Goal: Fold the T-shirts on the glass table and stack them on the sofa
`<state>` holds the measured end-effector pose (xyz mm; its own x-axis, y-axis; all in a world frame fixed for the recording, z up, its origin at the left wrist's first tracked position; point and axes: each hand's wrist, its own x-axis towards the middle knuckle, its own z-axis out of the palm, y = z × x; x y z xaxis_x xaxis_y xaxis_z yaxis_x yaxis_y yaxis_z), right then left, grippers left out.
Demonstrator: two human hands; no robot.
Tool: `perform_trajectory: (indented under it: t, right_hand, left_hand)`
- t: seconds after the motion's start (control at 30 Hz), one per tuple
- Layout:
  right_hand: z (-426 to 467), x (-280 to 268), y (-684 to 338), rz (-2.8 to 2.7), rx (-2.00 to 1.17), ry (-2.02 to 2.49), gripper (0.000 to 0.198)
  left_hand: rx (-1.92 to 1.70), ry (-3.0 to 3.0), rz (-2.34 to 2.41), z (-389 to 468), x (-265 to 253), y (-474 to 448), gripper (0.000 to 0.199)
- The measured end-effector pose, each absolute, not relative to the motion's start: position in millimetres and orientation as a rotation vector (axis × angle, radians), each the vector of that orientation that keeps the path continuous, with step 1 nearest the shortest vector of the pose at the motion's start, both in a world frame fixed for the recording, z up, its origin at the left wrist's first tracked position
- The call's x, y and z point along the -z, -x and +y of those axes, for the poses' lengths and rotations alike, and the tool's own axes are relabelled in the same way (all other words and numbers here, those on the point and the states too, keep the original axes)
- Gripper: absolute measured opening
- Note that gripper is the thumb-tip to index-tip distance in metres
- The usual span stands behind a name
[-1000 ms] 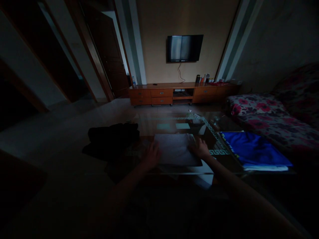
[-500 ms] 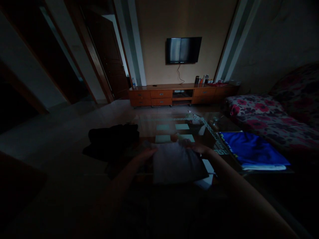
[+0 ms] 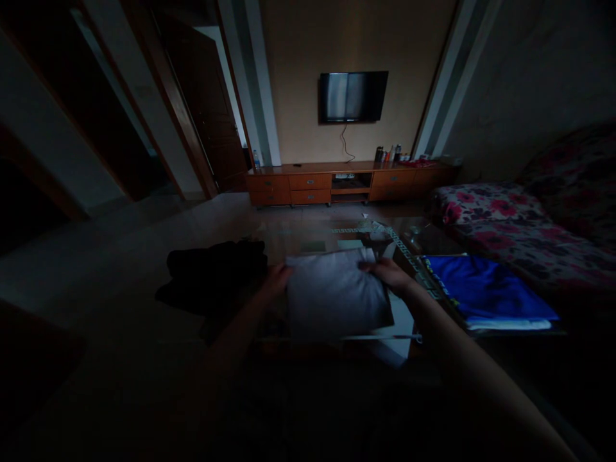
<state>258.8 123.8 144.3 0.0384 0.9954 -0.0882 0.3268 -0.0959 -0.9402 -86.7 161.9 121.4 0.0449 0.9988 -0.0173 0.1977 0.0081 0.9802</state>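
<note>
A folded grey cloth garment [image 3: 337, 292] is held up above the glass coffee table [image 3: 409, 256]; its exact kind is not clear in the dim light. My left hand [image 3: 280, 277] grips its left edge near the upper corner. On the other side, my right hand [image 3: 389, 273] pinches its upper right part, thumb over the fabric. To the left lies a heap of black cloth [image 3: 216, 273]. At the right end of the table rests a folded blue garment [image 3: 491, 289] with a white edge.
A sofa with a floral cover [image 3: 510, 215] stands at the right. Beyond the table is a low wooden cabinet [image 3: 310, 183] with bottles on its top, below a wall-mounted television [image 3: 353, 96]. Crumpled clear plastic [image 3: 373, 224] lies on the table's far end.
Both hands have raised the grey garment and tilted it, its far edge now higher and farther away. The table's near edge shows beneath it. The black and blue cloths have stayed put.
</note>
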Motion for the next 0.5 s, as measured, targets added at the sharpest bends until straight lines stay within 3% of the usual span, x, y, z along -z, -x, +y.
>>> perform_trajectory:
  t: [0.1, 0.2, 0.33, 0.5]
  right_hand:
    - [130.9, -164.1, -265.5, -1.3, -0.98, 1.244, 0.044]
    - [129.9, -162.6, -272.0, -1.443, -0.786, 1.198, 0.038]
    - [115.0, -128.4, -281.1, -1.843, -0.531, 1.44, 0.024]
    - [103.7, -98.5, -293.0, -2.077, -0.498, 1.744, 0.012]
  left_hand:
    - [-1.375, -1.503, 1.185, 168.0, -149.2, 92.7, 0.035]
    - [-1.438, -1.752, 1.189, 162.2, -152.5, 101.6, 0.032]
    - [-1.036, -2.137, 1.171, 149.9, -118.3, 120.7, 0.033]
    - [-0.456, -2.322, 1.054, 150.1, -83.7, 142.9, 0.032]
